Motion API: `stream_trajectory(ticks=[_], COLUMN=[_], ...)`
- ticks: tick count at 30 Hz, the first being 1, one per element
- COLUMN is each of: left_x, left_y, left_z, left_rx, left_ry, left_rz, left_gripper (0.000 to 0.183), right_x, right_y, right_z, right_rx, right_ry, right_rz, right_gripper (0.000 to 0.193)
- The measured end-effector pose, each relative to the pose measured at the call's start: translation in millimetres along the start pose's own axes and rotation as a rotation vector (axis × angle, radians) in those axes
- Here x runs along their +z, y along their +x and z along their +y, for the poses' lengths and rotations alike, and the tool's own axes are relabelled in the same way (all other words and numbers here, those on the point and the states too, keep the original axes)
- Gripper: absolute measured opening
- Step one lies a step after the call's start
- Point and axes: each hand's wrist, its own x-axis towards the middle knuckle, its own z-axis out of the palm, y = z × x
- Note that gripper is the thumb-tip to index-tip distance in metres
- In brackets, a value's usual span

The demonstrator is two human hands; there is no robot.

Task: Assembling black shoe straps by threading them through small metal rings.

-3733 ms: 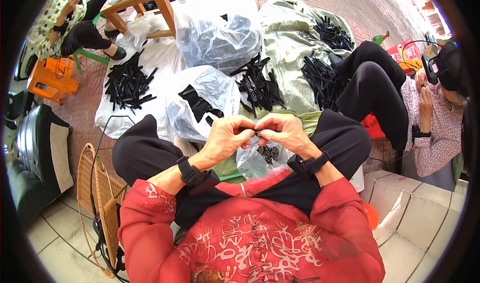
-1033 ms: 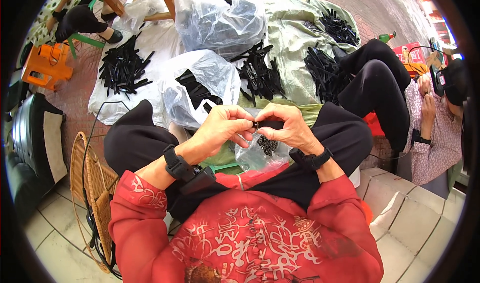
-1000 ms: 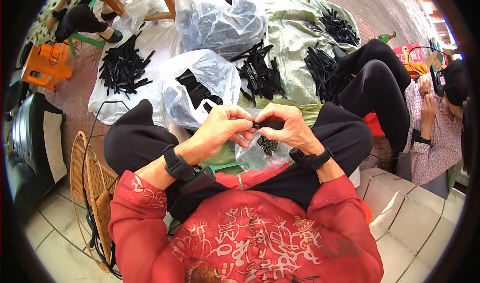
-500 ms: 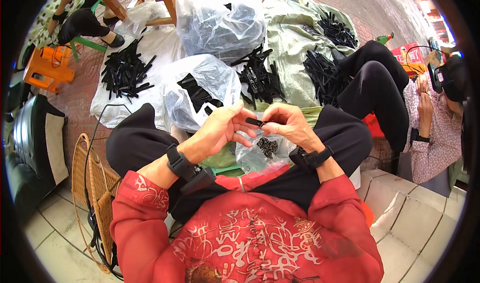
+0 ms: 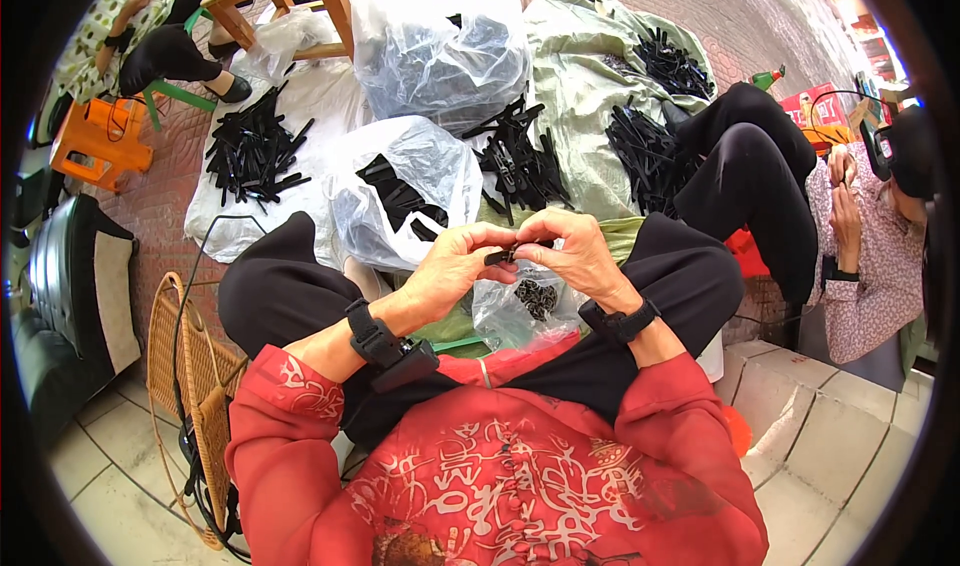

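Note:
Both hands meet above my lap. My left hand (image 5: 452, 269) pinches one end of a slim black clip (image 5: 496, 258), thumb and fingertips closed. My right hand (image 5: 578, 256) grips the other end, its thumb and bent forefinger pressed together there; any small part between these fingertips is too tiny to make out. Just below the hands, a clear plastic bag (image 5: 489, 313) lies in my lap with a heap of small dark metal pieces (image 5: 536, 299) in it. Beyond my hands stands an open white plastic bag (image 5: 345, 206) with black clips (image 5: 400, 194) inside.
Heaps of black clips (image 5: 255, 151) lie on white and green sheets (image 5: 575, 56). A large filled plastic bag (image 5: 440, 56) stands behind. A wicker chair (image 5: 190, 386) is at my left, an orange stool (image 5: 100, 146) farther off. A person (image 5: 870, 266) sits at right, another (image 5: 120, 26) far left.
My left hand has moved right and closed its fingers on the black clip, which my right hand was holding alone. Both hands are now together.

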Motion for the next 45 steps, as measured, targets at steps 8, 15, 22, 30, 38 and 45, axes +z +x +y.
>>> stream_trajectory(ticks=[8, 15, 22, 30, 38, 45], left_x=[1, 8, 8, 1, 15, 14], left_y=[-2, -5, -5, -6, -9, -8], left_z=[1, 11, 7, 16, 29, 28], left_rx=[0.010, 0.009, 0.044, -0.064, -0.156, -0.170], left_ry=[0.238, 0.308, 0.258, -0.001, 0.511, 0.535], left_rz=[-0.095, -0.173, -0.162, 0.137, 0.124, 0.079], left_gripper=[0.021, 0.016, 0.019, 0.020, 0.010, 0.009], right_x=[-9, -10, -9, -5, -1, -7], right_y=[-3, -8, -6, -7, -6, -2], right_z=[2, 2, 1, -8, -11, -13], right_rx=[0.181, 0.220, 0.234, 0.263, 0.143, -0.163], right_ry=[0.399, 0.577, 0.566, 0.391, 0.270, -0.096], right_rz=[-0.084, -0.071, -0.089, -0.036, -0.007, -0.167], right_gripper=[0.011, 0.011, 0.010, 0.010, 0.009, 0.016])
